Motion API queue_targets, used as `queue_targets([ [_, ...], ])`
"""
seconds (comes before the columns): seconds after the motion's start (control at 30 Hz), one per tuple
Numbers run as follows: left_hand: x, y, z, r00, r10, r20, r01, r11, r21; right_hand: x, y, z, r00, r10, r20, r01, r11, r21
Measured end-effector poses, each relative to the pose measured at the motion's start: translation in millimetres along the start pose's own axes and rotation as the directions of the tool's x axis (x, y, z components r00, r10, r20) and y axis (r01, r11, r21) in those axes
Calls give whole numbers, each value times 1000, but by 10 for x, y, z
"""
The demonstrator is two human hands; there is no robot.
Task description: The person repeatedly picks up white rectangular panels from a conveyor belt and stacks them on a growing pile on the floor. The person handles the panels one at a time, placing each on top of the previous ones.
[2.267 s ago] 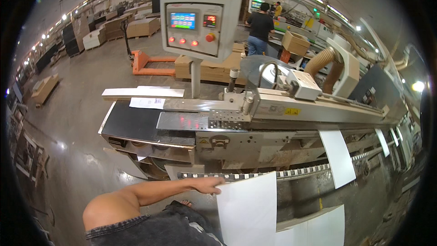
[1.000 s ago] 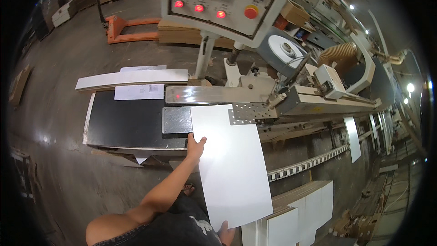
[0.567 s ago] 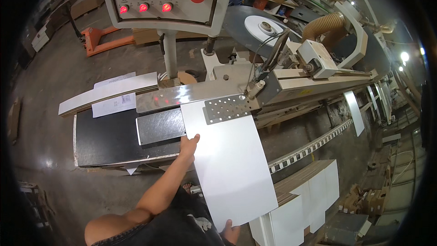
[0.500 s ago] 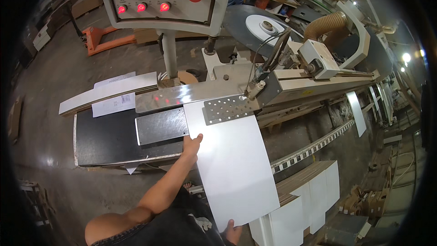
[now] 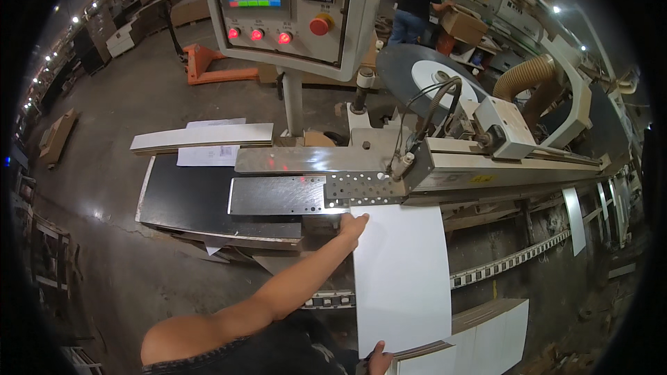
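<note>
A long white panel point(image 5: 403, 278) stretches from the machine toward me. Its far end meets the near edge of the perforated metal plate point(image 5: 361, 186); whether it runs beneath the plate I cannot tell. My left hand point(image 5: 354, 228) grips the panel's left edge near that far end, thumb on top. At the near end, my right hand point(image 5: 379, 359) holds the panel's edge with its thumb on top and its other fingers mostly hidden. A flat metal slab point(image 5: 278, 196) lies left of the perforated plate, along a shiny metal guide bar point(image 5: 313, 160).
A control box point(image 5: 292, 14) with screen and buttons stands over the machine. White panels point(image 5: 493, 337) are stacked at lower right. Narrow strips point(image 5: 201, 137) and papers point(image 5: 208, 155) lie on the black-topped table point(image 5: 201, 194). An orange pallet jack point(image 5: 215, 69) and another person point(image 5: 417, 0) are farther back.
The panel has shifted right and back toward me along the machine, uncovering the slab's right end and more of the perforated plate. Both hands moved with it. My view has turned and tilted up.
</note>
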State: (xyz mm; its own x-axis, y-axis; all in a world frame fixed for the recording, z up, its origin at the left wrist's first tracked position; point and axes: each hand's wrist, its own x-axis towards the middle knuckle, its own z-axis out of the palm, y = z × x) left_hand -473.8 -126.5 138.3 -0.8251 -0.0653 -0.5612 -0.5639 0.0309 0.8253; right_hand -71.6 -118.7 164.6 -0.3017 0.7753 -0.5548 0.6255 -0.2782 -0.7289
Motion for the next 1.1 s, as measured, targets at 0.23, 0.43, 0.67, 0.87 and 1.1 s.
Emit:
queue_targets([
  [0.23,180,-83,801,993,-53,-109,89,928,361,341,-208,-395,978,-191,-82,194,981,25],
  [0.43,-2396,-378,1180,435,820,371,-895,439,80,329,497,-1245,987,-116,111,79,953,291],
  [0.67,-4028,-2656,1449,-38,98,995,-620,778,-100,-1035,2875,-2006,900,400,-173,-410,911,-29],
  [0.87,-3396,-4697,1643,384,-388,838,-638,544,545,-2947,4204,-1129,584,780,-226,-770,620,150],
  [1.1,-3859,-4831,1121,360,-519,775,-853,154,499,-3569,3918,120,423,906,-21,-893,421,158],
])
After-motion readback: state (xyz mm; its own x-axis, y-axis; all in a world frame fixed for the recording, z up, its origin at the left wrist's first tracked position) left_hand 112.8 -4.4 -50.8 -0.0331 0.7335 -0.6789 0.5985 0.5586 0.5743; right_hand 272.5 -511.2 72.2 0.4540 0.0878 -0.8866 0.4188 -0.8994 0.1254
